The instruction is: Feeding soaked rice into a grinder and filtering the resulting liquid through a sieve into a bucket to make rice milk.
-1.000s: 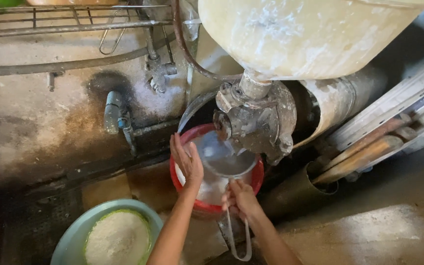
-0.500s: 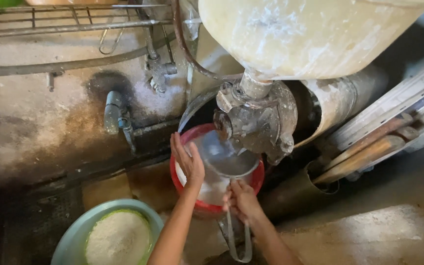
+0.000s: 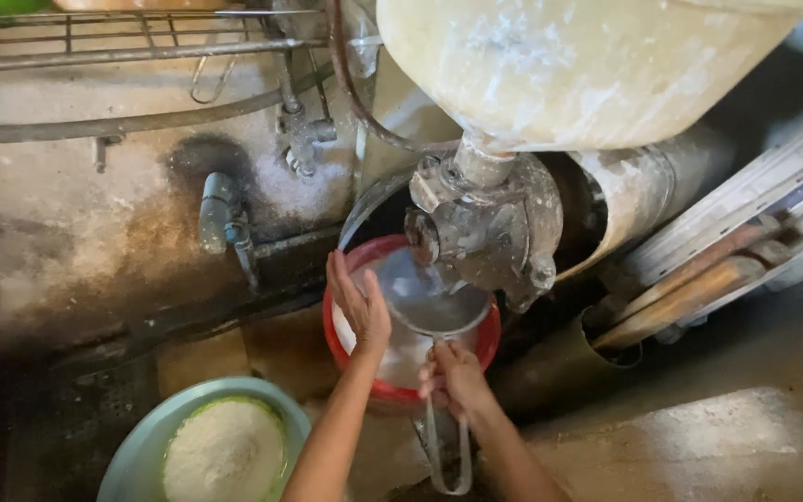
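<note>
We've got the right hand closed round the wire handle of a metal strainer, fingers wrapped tight where the handle meets the rim; the handle's loop hangs down past the wrist twd the near edge. The left hand lies open and flat against the strainer's left rim, palm steadying it, gripping nothing. The strainer sits over a red bucket, directly under the outlet of the grinder head.

Progress, as we judge it: the sieve already holds a pale wet layer, and white liquid shows in the bucket below, so straining looks well underway but not done. We can't tell if anything is flowing from the outlet right now. The big cream hopper above gives no view of what's left inside.

Around us: near left, a pale green basin w/ a mound of white ground stuff, apart from the bucket. Far left, a stained concrete wall w/ a grey tap and a metal rack above it. Right, wooden poles lean beside a metal drum.

In the way: the grinder head overhangs the bucket's far right side and hides part of the strainer, so there's little room to lift straight up; out twd the near side looks freer.
</note>
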